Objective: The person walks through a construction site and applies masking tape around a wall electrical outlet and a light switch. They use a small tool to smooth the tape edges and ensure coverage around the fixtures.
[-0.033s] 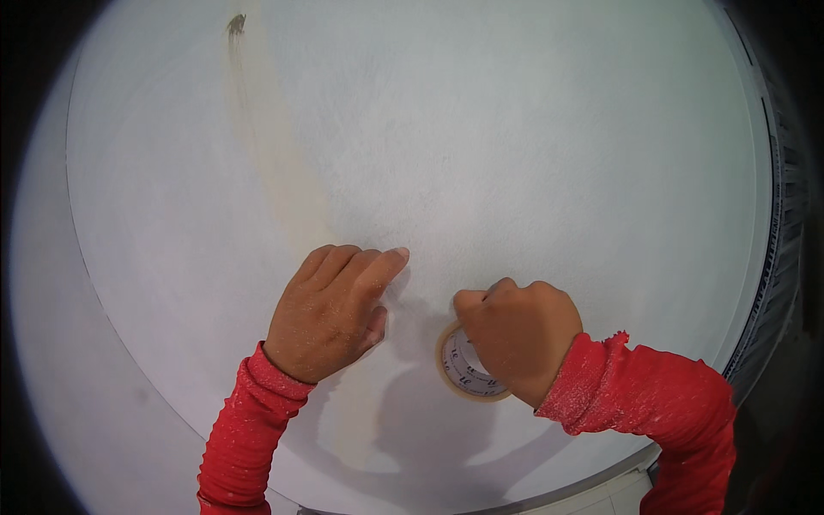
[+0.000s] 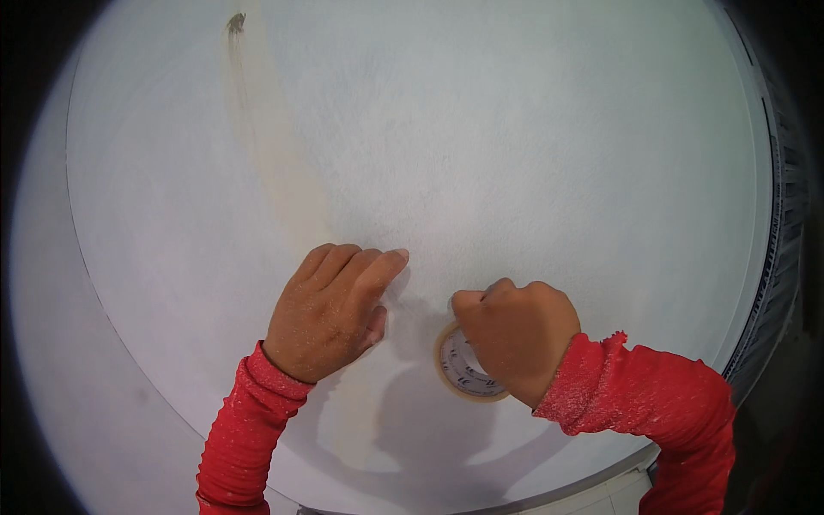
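My right hand (image 2: 519,339) is closed on a roll of tan masking tape (image 2: 455,369); the hand covers the roll's upper right part. A pale label lines the inside of its ring. To the left, my left hand (image 2: 326,313) rests on the white wall-like surface (image 2: 515,154), back of the hand toward me. Its index finger points up and right, thumb apart below, the other fingers bent. Nothing shows in it. Whitish dust speckles this hand and both red sleeves.
A yellowish band (image 2: 296,189) runs down the white surface, with a dark smudge (image 2: 236,26) at its top. A dark ribbed strip (image 2: 785,197) borders the right side. Pale tiles (image 2: 614,498) show at the lower right. Shadows of my arms fall below my hands.
My right hand and the tape roll have shifted very slightly to the left. The left hand stays in place.
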Demonstrator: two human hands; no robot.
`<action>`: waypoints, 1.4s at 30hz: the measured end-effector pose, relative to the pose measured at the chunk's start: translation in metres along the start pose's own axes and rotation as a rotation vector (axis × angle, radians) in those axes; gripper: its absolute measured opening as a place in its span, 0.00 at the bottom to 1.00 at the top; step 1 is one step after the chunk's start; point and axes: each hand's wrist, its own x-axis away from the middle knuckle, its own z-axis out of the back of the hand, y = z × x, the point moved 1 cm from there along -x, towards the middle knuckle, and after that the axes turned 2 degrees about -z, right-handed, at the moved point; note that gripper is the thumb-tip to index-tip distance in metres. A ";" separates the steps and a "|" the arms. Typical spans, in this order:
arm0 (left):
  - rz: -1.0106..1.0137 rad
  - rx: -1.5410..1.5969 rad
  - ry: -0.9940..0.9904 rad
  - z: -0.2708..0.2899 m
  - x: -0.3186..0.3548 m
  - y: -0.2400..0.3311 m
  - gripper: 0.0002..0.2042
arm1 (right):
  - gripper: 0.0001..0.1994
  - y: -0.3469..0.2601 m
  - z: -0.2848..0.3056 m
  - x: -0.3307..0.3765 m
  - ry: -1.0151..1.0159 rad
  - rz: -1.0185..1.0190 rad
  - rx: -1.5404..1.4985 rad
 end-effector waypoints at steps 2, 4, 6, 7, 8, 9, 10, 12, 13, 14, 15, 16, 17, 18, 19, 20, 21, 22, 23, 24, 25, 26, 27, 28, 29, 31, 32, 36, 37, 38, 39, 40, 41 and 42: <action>-0.006 -0.001 -0.006 0.002 -0.002 0.000 0.36 | 0.09 -0.003 0.000 -0.002 -0.032 0.012 -0.006; 0.003 -0.001 -0.023 0.001 -0.004 0.001 0.35 | 0.09 -0.006 0.000 -0.003 -0.081 0.022 -0.043; 0.024 -0.012 -0.059 -0.002 -0.006 0.002 0.35 | 0.10 -0.006 -0.001 -0.005 -0.062 0.013 -0.061; 0.020 -0.023 -0.026 -0.003 -0.007 0.003 0.35 | 0.10 -0.006 -0.002 -0.005 -0.109 0.000 -0.087; 0.023 -0.032 -0.039 -0.004 -0.008 0.004 0.34 | 0.10 -0.005 -0.002 -0.006 -0.091 0.011 -0.103; 0.023 -0.045 -0.050 -0.004 -0.009 0.004 0.34 | 0.10 -0.004 -0.002 -0.006 -0.108 0.012 -0.121; 0.031 -0.075 -0.079 -0.005 -0.010 0.004 0.33 | 0.10 -0.002 -0.003 -0.006 -0.119 0.009 -0.140; 0.048 -0.142 -0.128 -0.006 -0.011 0.004 0.31 | 0.10 0.000 -0.005 -0.006 -0.125 0.035 -0.178; 0.049 -0.130 -0.149 -0.006 -0.012 0.004 0.32 | 0.10 0.001 -0.006 -0.006 -0.146 0.040 -0.195; 0.048 -0.128 -0.157 -0.007 -0.013 0.003 0.33 | 0.10 0.002 -0.007 -0.006 -0.129 0.051 -0.212; 0.049 -0.125 -0.166 -0.007 -0.014 0.002 0.35 | 0.10 0.003 -0.008 -0.006 -0.137 0.057 -0.227; 0.037 -0.128 -0.176 -0.007 -0.015 0.002 0.35 | 0.10 0.004 -0.009 -0.006 -0.161 0.052 -0.244; 0.027 -0.130 -0.185 -0.007 -0.016 0.001 0.35 | 0.10 0.004 -0.010 -0.006 -0.151 0.059 -0.257; 0.018 -0.131 -0.195 -0.007 -0.017 0.000 0.36 | 0.10 0.004 -0.011 -0.006 -0.163 0.058 -0.273; 0.013 -0.132 -0.204 -0.007 -0.018 -0.001 0.35 | 0.10 0.004 -0.012 -0.006 -0.174 0.056 -0.289; 0.008 -0.132 -0.213 -0.008 -0.018 -0.001 0.35 | 0.10 0.003 -0.013 -0.006 -0.169 0.054 -0.292; 0.012 -0.135 -0.210 -0.008 -0.019 0.000 0.34 | 0.10 0.002 -0.015 -0.005 -0.164 0.052 -0.295; -0.007 -0.128 -0.215 -0.009 -0.020 0.000 0.34 | 0.10 0.002 -0.017 -0.005 -0.169 0.040 -0.302; -0.012 -0.124 -0.210 -0.010 -0.021 0.002 0.33 | 0.10 0.001 -0.018 -0.005 -0.151 0.058 -0.288; -0.021 -0.118 -0.205 -0.011 -0.023 0.003 0.32 | 0.10 0.001 -0.019 -0.004 -0.143 0.063 -0.280; -0.031 -0.119 -0.220 -0.012 -0.025 0.005 0.32 | 0.10 0.002 -0.020 -0.004 -0.161 0.059 -0.275; -0.042 -0.121 -0.233 -0.013 -0.027 0.007 0.31 | 0.10 0.003 -0.021 -0.004 -0.129 0.062 -0.272; -0.041 -0.141 -0.253 -0.013 -0.028 0.009 0.31 | 0.10 0.003 -0.021 -0.003 -0.118 0.077 -0.263; -0.042 -0.140 -0.250 -0.012 -0.029 0.011 0.29 | 0.10 0.004 -0.020 -0.002 -0.119 0.077 -0.265; -0.049 -0.144 -0.257 -0.012 -0.031 0.012 0.26 | 0.11 0.005 -0.020 -0.001 -0.135 0.071 -0.264; -0.055 -0.147 -0.268 -0.010 -0.032 0.014 0.24 | 0.11 0.006 -0.019 0.000 -0.174 0.067 -0.275; -0.056 -0.144 -0.270 -0.010 -0.032 0.014 0.24 | 0.11 0.006 -0.019 0.000 -0.145 0.065 -0.292; -0.061 -0.132 -0.299 -0.012 -0.027 0.011 0.24 | 0.10 -0.003 -0.027 -0.004 -0.078 0.058 -0.370; -0.068 -0.129 -0.295 -0.012 -0.026 0.009 0.23 | 0.10 -0.007 -0.029 -0.007 -0.062 0.056 -0.384; -0.073 -0.139 -0.299 -0.012 -0.025 0.007 0.22 | 0.10 -0.010 -0.031 -0.008 -0.038 0.053 -0.383; -0.100 -0.153 -0.313 -0.012 -0.024 0.006 0.22 | 0.09 -0.013 -0.033 -0.010 -0.013 0.050 -0.381; -0.084 -0.147 -0.302 -0.012 -0.025 0.004 0.24 | 0.09 -0.015 -0.034 -0.011 -0.048 0.042 -0.387; -0.112 -0.186 -0.300 -0.010 -0.027 0.003 0.26 | 0.09 -0.015 -0.032 -0.012 0.076 0.049 -0.392; -0.101 -0.204 -0.310 -0.009 -0.028 0.001 0.29 | 0.09 -0.014 -0.031 -0.013 0.091 0.050 -0.397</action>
